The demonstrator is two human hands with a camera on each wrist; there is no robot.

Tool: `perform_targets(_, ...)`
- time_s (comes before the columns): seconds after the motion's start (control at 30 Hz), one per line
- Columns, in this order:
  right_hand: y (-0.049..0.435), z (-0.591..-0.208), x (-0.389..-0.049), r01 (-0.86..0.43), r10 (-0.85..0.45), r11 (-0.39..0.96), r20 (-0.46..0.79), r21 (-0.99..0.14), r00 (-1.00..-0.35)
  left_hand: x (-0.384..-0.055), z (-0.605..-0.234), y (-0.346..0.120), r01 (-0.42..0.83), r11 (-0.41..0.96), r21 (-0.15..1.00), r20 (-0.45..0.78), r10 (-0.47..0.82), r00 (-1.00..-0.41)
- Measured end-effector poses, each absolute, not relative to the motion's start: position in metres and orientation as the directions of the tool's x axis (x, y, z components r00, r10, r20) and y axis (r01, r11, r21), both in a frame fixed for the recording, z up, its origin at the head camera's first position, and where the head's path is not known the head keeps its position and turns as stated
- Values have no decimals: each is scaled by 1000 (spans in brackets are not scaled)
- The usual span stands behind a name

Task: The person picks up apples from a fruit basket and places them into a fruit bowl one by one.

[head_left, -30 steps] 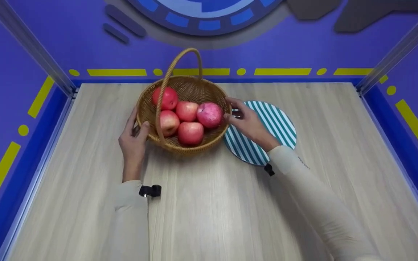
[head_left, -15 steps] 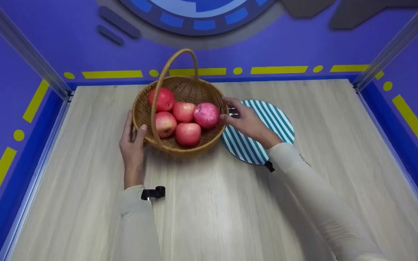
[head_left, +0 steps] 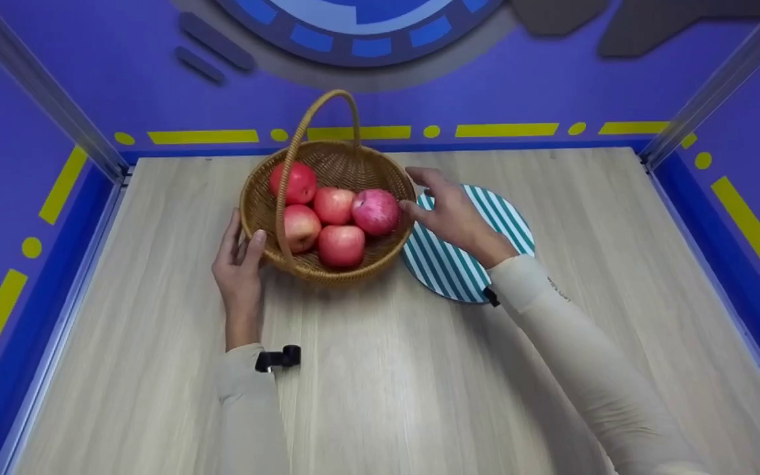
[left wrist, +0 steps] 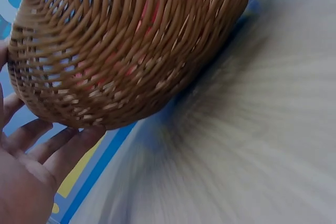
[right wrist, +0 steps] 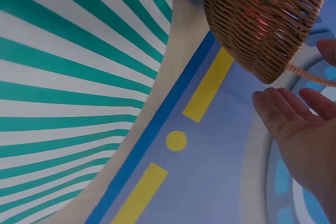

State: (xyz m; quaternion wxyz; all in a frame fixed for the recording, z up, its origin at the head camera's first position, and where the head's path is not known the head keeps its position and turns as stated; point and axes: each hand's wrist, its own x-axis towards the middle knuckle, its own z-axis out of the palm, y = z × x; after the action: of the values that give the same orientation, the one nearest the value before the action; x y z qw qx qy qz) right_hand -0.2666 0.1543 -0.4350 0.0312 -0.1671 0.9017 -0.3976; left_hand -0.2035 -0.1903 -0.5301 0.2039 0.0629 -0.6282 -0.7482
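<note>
A brown wicker basket (head_left: pixel 327 272) with a tall arched handle stands towards the back of the table, several red apples (head_left: pixel 342 246) inside it. At its left side is my left hand (head_left: pixel 239 277), fingers fairly straight along the outer wall and thumb by the rim. In the left wrist view, the fingertips of this left hand (left wrist: pixel 31 166) touch or nearly touch the weave. My right hand (head_left: pixel 452 214) is spread beside the right rim, above a striped round mat. A small gap separates the right hand (right wrist: pixel 304 124) from the basket in the right wrist view.
The green-and-white striped round mat (head_left: pixel 446 270) lies flat on the wooden table (head_left: pixel 380 382), just right of the basket. Blue-purple panels with yellow markings (head_left: pixel 505 129) enclose the back and both sides of the table.
My right hand has let go of the basket's right rim, its fingers spreading away. The left hand has slid slightly down and loosened. The basket stays in place over the last half second.
</note>
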Motion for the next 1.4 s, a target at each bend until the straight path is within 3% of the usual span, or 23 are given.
perform_targets(0.23, 144, -432, -267, -401, -395, 617, 174, -677, -902, -203, -533, -190, 252, -131, 959, 187, -374, -908)
perform_targets(0.5, 132, -430, -269, -342, -424, 665, 40, -664, -905, -202, -533, -188, 262, -109, 959, 216, -317, -923)
perform_targets(1.07, 111, -448, -277, -392, -473, 711, 15, -584, -881, -205, -529, -191, 289, -31, 957, 264, -325, -908)
perform_targets(1.4, 105, -456, -283, -427, -490, 768, -9, -477, -872, -204, -524, -191, 282, 31, 959, 278, -297, -913)
